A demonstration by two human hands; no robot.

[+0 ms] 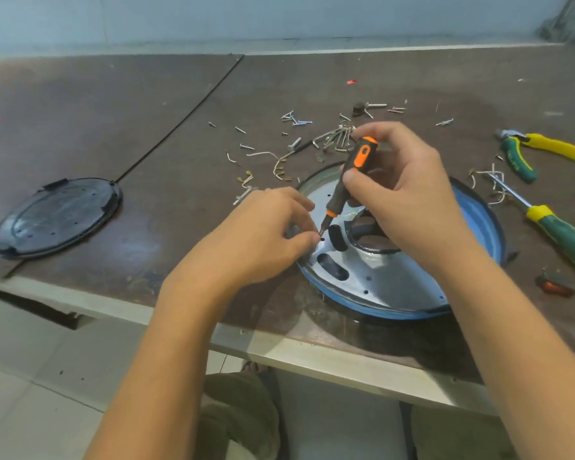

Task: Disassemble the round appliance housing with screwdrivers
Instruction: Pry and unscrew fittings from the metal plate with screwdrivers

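Brown tabletop (80,111), scuffed, one seam running toward 11 o'clock. Loose screws (296,119) and nails scattered at 12 o'clock. Bunch of hex keys (336,137) among them. Bent wires (269,157) at 11 o'clock. Pliers (525,154), green and yellow handles, at 2 o'clock. Red rocker switch (555,285) at 4 o'clock. Pale floor tiles (30,376) at 7 o'clock.

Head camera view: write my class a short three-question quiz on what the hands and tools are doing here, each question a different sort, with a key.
1. True or false: the right hand grips the orange screwdriver.
2. Relative to the blue-rimmed housing, the black round cover lies: A) on top of it; B) apart, to its left; C) behind it.
3. Fill in: the fingertips of the left hand meet at the screwdriver's ____.
Key: 1 true; 2 B; 3 tip.
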